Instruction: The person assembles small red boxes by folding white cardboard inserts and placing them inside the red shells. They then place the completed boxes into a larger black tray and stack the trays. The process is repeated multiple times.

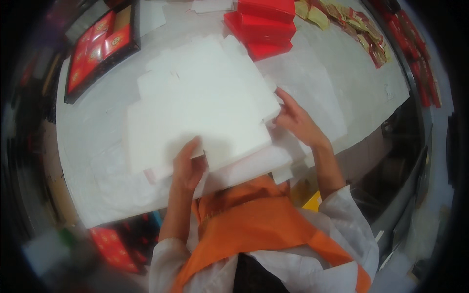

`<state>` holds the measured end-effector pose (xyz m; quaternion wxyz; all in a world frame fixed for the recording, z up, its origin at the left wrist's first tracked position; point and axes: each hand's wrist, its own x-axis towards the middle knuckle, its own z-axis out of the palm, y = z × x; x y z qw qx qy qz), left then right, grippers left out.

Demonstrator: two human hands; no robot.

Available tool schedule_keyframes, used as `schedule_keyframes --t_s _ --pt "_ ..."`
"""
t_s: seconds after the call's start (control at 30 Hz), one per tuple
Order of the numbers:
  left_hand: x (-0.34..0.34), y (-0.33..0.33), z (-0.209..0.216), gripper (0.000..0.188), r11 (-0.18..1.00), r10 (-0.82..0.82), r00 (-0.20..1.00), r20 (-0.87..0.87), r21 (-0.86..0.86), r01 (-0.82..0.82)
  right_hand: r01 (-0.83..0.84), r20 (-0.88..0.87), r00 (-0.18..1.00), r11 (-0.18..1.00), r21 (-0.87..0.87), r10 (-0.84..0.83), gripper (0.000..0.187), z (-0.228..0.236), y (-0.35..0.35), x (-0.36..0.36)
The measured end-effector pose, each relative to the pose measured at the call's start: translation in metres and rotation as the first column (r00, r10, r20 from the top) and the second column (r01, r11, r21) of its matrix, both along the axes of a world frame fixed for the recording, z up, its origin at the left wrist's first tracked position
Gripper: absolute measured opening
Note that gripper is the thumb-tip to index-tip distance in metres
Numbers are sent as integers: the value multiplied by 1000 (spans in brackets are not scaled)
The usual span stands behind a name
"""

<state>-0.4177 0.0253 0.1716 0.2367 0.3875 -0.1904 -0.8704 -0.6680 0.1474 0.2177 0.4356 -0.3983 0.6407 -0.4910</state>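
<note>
A flat white cardboard box blank (205, 97) with notched, stepped edges lies on the table in front of me. My left hand (188, 165) is at its near edge, gripping a small flap with the thumb on top. At the right corner my right hand (294, 118) grips the blank, its index finger stretched along the edge and the other fingers curled. Part of the fingers of both hands is hidden by the card. Under the blank's near side, more pale sheets show, but I cannot tell how many.
Folded red boxes (266, 27) stand at the far middle of the white-covered table (93, 161). Far left is a black tray (105, 63) of red packets. Gold and red wrapped packets (349, 22) lie far right. A red patterned box (115, 249) sits below the table's left front edge.
</note>
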Motion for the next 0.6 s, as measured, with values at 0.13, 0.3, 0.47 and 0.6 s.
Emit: schedule_keyframes --t_s 0.13,0.3,0.47,0.6 --pt "-4 1 2 21 999 -48 998 27 21 48 -75 -55 996 997 28 76 59 -6 5 16" --pt "-9 0 14 25 996 -82 996 -40 34 83 -49 -57 997 996 71 53 55 -22 7 12" --pt "-9 0 21 28 998 -54 995 -83 5 55 96 -46 993 984 -149 -104 56 -32 4 17" --pt "-7 -1 20 28 998 -20 999 -40 -57 18 105 31 994 981 -162 -101 58 -21 9 23"
